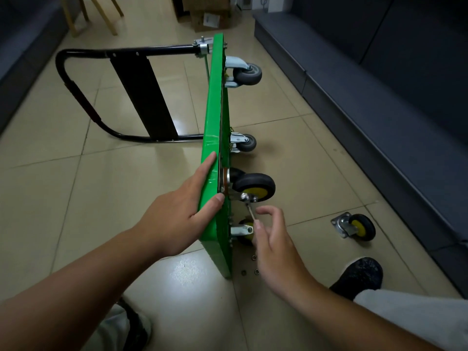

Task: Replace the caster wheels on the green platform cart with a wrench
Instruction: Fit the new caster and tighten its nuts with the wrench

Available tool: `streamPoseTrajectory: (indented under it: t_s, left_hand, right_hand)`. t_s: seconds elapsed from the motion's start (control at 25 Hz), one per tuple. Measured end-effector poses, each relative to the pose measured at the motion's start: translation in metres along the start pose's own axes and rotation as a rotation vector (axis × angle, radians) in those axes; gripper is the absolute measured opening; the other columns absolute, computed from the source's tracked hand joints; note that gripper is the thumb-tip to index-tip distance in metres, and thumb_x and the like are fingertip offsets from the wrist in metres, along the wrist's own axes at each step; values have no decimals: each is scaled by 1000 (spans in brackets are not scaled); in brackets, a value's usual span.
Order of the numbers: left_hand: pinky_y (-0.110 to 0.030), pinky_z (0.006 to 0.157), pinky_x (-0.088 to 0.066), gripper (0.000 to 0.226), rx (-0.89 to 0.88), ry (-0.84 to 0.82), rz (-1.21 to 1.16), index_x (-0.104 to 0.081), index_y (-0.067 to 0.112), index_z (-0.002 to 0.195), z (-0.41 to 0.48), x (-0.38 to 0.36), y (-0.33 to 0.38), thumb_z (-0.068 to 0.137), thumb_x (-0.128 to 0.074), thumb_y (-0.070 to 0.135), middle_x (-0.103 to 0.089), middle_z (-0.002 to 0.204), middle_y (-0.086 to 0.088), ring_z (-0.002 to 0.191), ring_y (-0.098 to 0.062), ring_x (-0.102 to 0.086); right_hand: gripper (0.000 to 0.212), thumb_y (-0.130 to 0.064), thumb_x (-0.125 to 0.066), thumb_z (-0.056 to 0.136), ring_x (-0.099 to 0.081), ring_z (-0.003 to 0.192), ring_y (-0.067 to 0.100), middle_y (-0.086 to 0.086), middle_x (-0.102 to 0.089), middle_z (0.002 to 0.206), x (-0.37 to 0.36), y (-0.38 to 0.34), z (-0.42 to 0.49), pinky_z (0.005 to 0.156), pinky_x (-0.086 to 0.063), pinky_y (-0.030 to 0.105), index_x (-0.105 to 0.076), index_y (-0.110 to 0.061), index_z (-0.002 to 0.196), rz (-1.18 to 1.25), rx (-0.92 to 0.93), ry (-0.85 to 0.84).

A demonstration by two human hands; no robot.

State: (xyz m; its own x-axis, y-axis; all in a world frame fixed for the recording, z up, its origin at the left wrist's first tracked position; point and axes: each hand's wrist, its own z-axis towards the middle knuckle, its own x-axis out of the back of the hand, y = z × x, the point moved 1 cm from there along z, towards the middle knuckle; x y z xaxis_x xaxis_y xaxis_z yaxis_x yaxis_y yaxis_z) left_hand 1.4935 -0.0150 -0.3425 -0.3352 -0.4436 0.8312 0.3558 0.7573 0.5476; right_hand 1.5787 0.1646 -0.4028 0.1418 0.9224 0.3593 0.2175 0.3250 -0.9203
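We see one green steel platform cart (212, 122) standing on its long edge on the beige tiled floor (63, 198), its black tubular handle (76, 97) lying out to the left. Four casters are mounted on its underside: two grey ones (247, 76) at the far end and two black ones with yellow hubs (254, 187) near us. A fifth, loose yellow-hubbed caster (357, 226) lies well apart on the right, and three small nuts (256, 271) sit by the cart's near corner. Our left hand (177, 211) presses the deck with straight fingers (205, 171). Our right hand (278, 247), loosely curled, touches the end of one slim metal wrench (250, 212) set at the upper yellow-hubbed caster; we cannot tell whether it grips.
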Motion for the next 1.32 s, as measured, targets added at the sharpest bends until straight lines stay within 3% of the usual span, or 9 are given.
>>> streamPoseTrajectory:
  t_s: [0.08, 0.2, 0.32, 0.6, 0.76, 1.0, 1.12, 1.32]
  left_hand:
    - [-28, 72, -41, 71, 3, 3, -7, 17, 61, 148, 0, -1, 0, 93, -26, 67, -37, 159, 10, 93, -13, -59]
    - [-22, 71, -41, 72, 3, 17, -18, 14, 63, 149, 0, -2, 0, 90, -28, 64, -38, 157, 13, 89, -9, -60]
    - [-21, 70, -42, 71, -5, 29, -42, 12, 64, 148, -1, -3, 0, 91, -30, 63, -40, 153, 17, 88, -7, -59]
    - [-18, 69, -39, 70, -12, 52, -42, 10, 65, 148, -1, -4, 0, 91, -30, 65, -44, 129, 23, 81, -3, -57]
    - [-14, 67, -36, 71, -6, 57, -17, 10, 64, 148, 0, -3, 1, 92, -32, 61, -44, 124, 23, 76, -8, -54]
    - [-15, 68, -37, 71, -4, 51, -30, 10, 64, 149, -1, -3, 1, 92, -32, 61, -44, 125, 25, 78, -3, -57]
    - [-13, 69, -37, 71, -3, 43, -31, 10, 64, 149, 0, -3, 1, 91, -32, 61, -43, 130, 27, 78, -2, -56]
    - [-15, 69, -37, 72, -3, 37, -24, 10, 63, 149, 0, -4, 0, 91, -32, 61, -44, 145, 21, 78, -3, -54]
  right_hand:
    - [21, -27, -36, 107, -55, 66, -1, -11, -51, 72, -4, 18, 1, 59, -40, 14, -41, -42, 121, 12, 149, 23]
    - [21, -35, -37, 104, -63, 85, 11, -8, -64, 93, -24, 32, 12, 72, -52, 35, -41, -51, 118, 62, 210, -55]
    - [14, -36, -36, 106, -63, 95, 6, -14, -65, 99, -38, 38, 24, 76, -54, 31, -45, -44, 112, 121, 184, -112]
    - [20, -34, -34, 107, -60, 86, 9, -21, -58, 93, -46, 49, 43, 67, -50, 34, -51, -27, 115, 87, 284, -206]
    - [24, -33, -32, 106, -59, 82, 5, -22, -58, 92, -51, 48, 38, 65, -44, 18, -50, -21, 114, 201, 271, -210]
    - [23, -31, -31, 108, -60, 87, 10, -9, -62, 97, -56, 49, 39, 71, -47, 25, -51, -23, 115, 312, 239, -259]
    - [21, -31, -31, 109, -58, 82, 6, -13, -60, 91, -53, 53, 40, 68, -45, 25, -51, -29, 111, 277, 234, -241]
    - [26, -32, -30, 108, -61, 91, 13, -10, -61, 98, -53, 54, 44, 74, -50, 32, -51, -21, 118, 238, 243, -304]
